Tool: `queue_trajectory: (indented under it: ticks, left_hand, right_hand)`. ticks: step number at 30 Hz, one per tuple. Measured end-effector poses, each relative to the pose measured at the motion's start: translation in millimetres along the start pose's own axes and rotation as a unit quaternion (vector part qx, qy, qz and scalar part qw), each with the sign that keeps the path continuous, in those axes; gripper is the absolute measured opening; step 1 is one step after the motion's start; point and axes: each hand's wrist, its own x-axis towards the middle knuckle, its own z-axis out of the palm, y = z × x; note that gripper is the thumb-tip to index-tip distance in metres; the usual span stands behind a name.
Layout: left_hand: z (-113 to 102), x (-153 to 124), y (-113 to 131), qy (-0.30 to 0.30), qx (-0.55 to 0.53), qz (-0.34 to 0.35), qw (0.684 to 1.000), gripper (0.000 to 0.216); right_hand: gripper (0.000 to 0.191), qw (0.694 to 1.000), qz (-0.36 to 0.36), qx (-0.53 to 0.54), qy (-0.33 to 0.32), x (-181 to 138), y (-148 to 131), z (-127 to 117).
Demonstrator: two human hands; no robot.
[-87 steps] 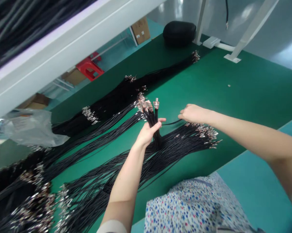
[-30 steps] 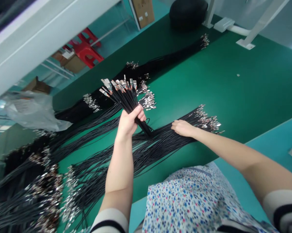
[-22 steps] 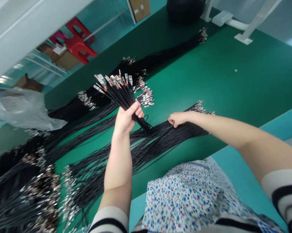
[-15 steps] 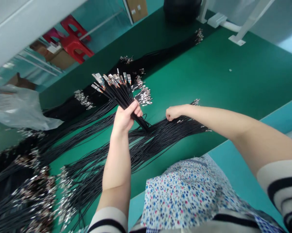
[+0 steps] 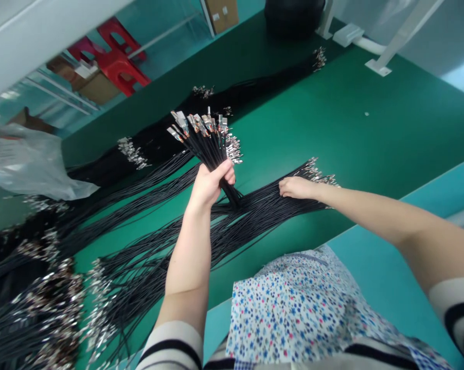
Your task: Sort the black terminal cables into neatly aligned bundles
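Observation:
My left hand is wrapped round a bundle of black cables, raised above the table. The bundle's ends fan upward, with silver metal connectors and bits of coloured wire showing. Beneath it, a wide spread of black cables lies across the green table, with silver connectors at both ends. My right hand rests on this spread near its right end, fingers bent and closed together on the cables. How many cables those fingertips pinch is hidden.
More black cable bundles lie along the table's far side. A thick heap of cables with connectors fills the near left. A clear plastic bag lies at left. White frame legs and a black round object stand at the back.
My left hand has shifted right with its cable bundle. My right hand has moved right along the cable spread, towards the connector ends, and those connectors now show more.

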Motion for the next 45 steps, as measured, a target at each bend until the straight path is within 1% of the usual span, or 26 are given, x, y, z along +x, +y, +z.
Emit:
queue_trajectory:
  ticks: [6,8,9,11,14,15,17,19,22,24,25,27,28,29,31,32,33,34,35,36,38,39,40,42,43,45]
  left_hand:
    - [7.0,-4.0,-5.5,0.000,0.016,-0.002,1.000,0.027]
    - [9.5,-6.1,-6.5,-0.008,0.019,-0.005,1.000,0.027]
    - [10.3,-7.4,-5.8,-0.017,0.024,-0.010,1.000,0.026]
    - [9.9,-10.9,-0.1,-0.040,0.044,-0.025,0.998,0.025]
    - [3.5,-18.0,19.1,-0.057,0.091,-0.040,0.993,0.023]
    - [0.9,-20.4,26.8,-0.053,0.109,-0.035,0.992,0.023]
    - [-2.1,-24.1,39.9,-0.044,0.148,-0.014,0.988,0.021]
    - [0.5,-26.1,45.9,-0.057,0.181,0.003,0.982,0.022]
    - [13.8,-26.5,40.2,-0.121,0.195,-0.008,0.973,0.029]
    - [23.8,-26.1,31.8,-0.149,0.199,-0.028,0.968,0.036]
    - [27.6,-25.7,27.8,-0.150,0.208,-0.037,0.966,0.037]
    - [31.6,-24.4,21.8,-0.132,0.236,-0.044,0.962,0.029]
    - [31.6,-23.5,19.9,-0.120,0.248,-0.040,0.960,0.024]
    - [30.3,-22.4,18.4,-0.108,0.255,-0.031,0.960,0.022]
    - [25.2,-20.1,16.7,-0.090,0.247,-0.009,0.965,0.024]
    - [21.8,-19.1,16.4,-0.083,0.233,-0.005,0.969,0.027]
    - [18.1,-18.3,16.6,-0.078,0.211,-0.006,0.974,0.030]
    - [14.1,-17.7,17.5,-0.071,0.184,-0.013,0.980,0.032]
    - [9.7,-17.2,19.2,-0.063,0.154,-0.021,0.986,0.032]
    - [4.9,-16.9,21.7,-0.046,0.123,-0.026,0.991,0.032]
    - [-6.9,-16.1,28.9,0.016,0.069,-0.016,0.997,0.033]
    - [-13.5,-15.5,32.9,0.053,0.050,-0.002,0.997,0.035]
    - [-20.2,-14.7,36.5,0.089,0.036,0.012,0.995,0.037]
    - [-31.4,-12.9,41.1,0.135,0.022,0.029,0.990,0.041]
    - [-34.8,-12.2,41.6,0.142,0.021,0.030,0.989,0.043]
    - [-35.7,-11.5,38.8,0.135,0.025,0.021,0.990,0.044]
  right_hand:
    - [0.024,0.994,-0.025,-0.096,0.052,9.6,-16.8,15.9]
    - [0.024,0.989,-0.036,-0.135,0.052,10.3,-20.9,13.0]
    - [0.022,0.987,-0.041,-0.150,0.046,9.9,-23.1,7.5]
    - [0.019,0.984,-0.041,-0.171,0.032,5.9,-28.2,-14.0]
    - [0.016,0.981,-0.010,-0.192,0.038,-10.7,-39.3,-70.2]
    - [0.016,0.979,-0.003,-0.197,0.049,-18.6,-44.3,-92.3]
    - [0.016,0.977,-0.016,-0.196,0.084,-35.0,-56.5,-134.6]
    - [0.018,0.975,-0.040,-0.182,0.123,-48.2,-71.5,-168.5]
    - [0.024,0.971,-0.076,-0.156,0.164,-56.5,-94.5,-198.7]
    - [0.029,0.968,-0.094,-0.140,0.183,-55.1,-104.3,-206.9]
    - [0.031,0.966,-0.101,-0.131,0.197,-53.0,-105.6,-207.6]
    - [0.030,0.959,-0.103,-0.105,0.243,-46.8,-98.9,-201.4]
    - [0.029,0.953,-0.093,-0.084,0.275,-42.9,-91.0,-193.3]
    - [0.029,0.947,-0.071,-0.058,0.308,-38.7,-80.7,-181.2]
    - [0.033,0.937,0.007,0.004,0.350,-30.1,-57.0,-144.2]
    - [0.036,0.936,0.061,0.033,0.346,-26.4,-45.9,-120.0]
    - [0.037,0.942,0.108,0.056,0.313,-23.7,-36.6,-93.0]
    - [0.036,0.953,0.134,0.071,0.262,-22.3,-30.0,-64.8]
    - [0.034,0.967,0.145,0.070,0.195,-22.5,-26.3,-37.0]
    - [0.032,0.977,0.147,0.050,0.148,-24.4,-25.6,-11.2]
    - [0.031,0.974,0.168,-0.012,0.151,-32.2,-31.0,29.1]
    - [0.032,0.969,0.175,-0.041,0.168,-37.1,-35.4,42.0]
    - [0.032,0.964,0.178,-0.065,0.186,-41.6,-39.6,50.2]
    - [0.032,0.961,0.169,-0.090,0.197,-47.1,-45.0,54.7]
    - [0.032,0.964,0.161,-0.094,0.189,-47.0,-45.5,52.8]
    - [0.033,0.972,0.146,-0.091,0.158,-41.1,-43.0,45.2]
